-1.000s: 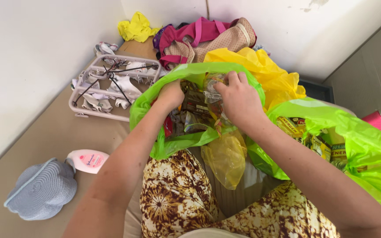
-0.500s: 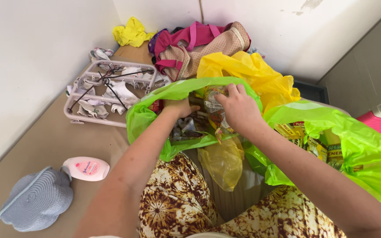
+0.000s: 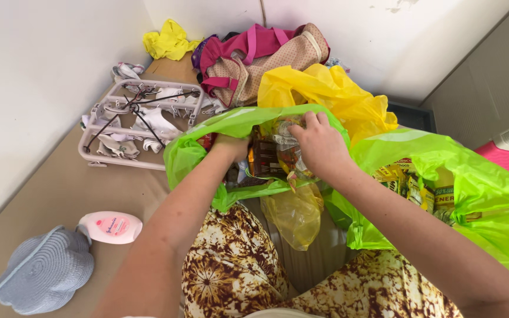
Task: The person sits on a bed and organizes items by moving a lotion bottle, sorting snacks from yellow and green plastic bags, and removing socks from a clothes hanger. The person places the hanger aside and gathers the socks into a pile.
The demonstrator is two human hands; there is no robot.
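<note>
A green plastic bag (image 3: 191, 154) lies open in front of my lap, stuffed with small dark and shiny packets (image 3: 264, 158). My left hand (image 3: 231, 146) is sunk into the bag among the packets, its fingers hidden. My right hand (image 3: 319, 144) sits at the bag's right rim, closed on a crinkled clear wrapper (image 3: 284, 134). A small yellow plastic bag (image 3: 294, 212) hangs below the green bag, between my knees.
A second green bag (image 3: 478, 194) with yellow packets lies at right, a big yellow bag (image 3: 331, 94) behind. A pink-and-tan bag (image 3: 260, 56) and yellow cloth (image 3: 169, 41) sit by the wall. At left: a pink clip hanger rack (image 3: 134, 121), pink lotion bottle (image 3: 112, 227), grey hat (image 3: 45, 271).
My left hand has pushed a little deeper into the green bag. My right hand keeps its grip on the wrapper. The view has shifted slightly.
</note>
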